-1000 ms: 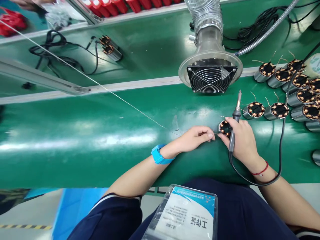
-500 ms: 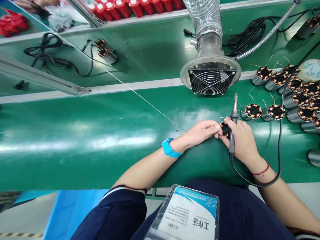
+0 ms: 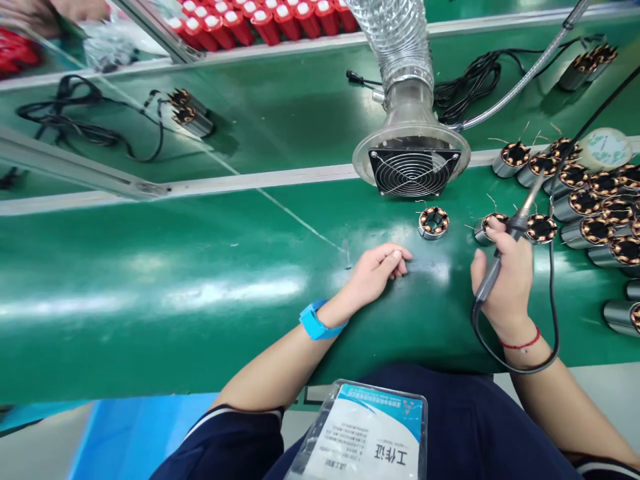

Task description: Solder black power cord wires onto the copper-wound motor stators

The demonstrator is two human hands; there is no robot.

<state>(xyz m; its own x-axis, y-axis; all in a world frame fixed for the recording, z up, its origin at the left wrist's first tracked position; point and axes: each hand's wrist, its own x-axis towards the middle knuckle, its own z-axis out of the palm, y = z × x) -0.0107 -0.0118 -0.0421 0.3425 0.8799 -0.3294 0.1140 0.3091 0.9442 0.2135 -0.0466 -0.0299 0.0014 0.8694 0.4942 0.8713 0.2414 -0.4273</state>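
Observation:
My left hand (image 3: 383,267) rests low over the green bench, its thumb and fingers pinched together. A thin pale strand of solder wire (image 3: 295,212) runs down from the upper left to this hand; its end is hidden by the fingers. In my right hand (image 3: 510,287) is a soldering iron (image 3: 505,250), its tip pointing up and away to the right. The index finger and thumb are spread beside a motor stator (image 3: 485,230); whether they touch it I cannot tell. Another stator with copper coils (image 3: 433,223) stands upright between my hands, just below the fan.
A fume extractor fan (image 3: 415,172) hangs over the bench's far side. Several stators (image 3: 595,230) crowd the right, near a roll of tape (image 3: 606,148). The iron's black cable (image 3: 551,280) loops around my right wrist. Red parts (image 3: 270,23) line the shelf behind.
The stator between my hands has been let go and now stands farther back under the fan. My left hand has drawn left; my right hand has moved right with the iron, towards another stator.

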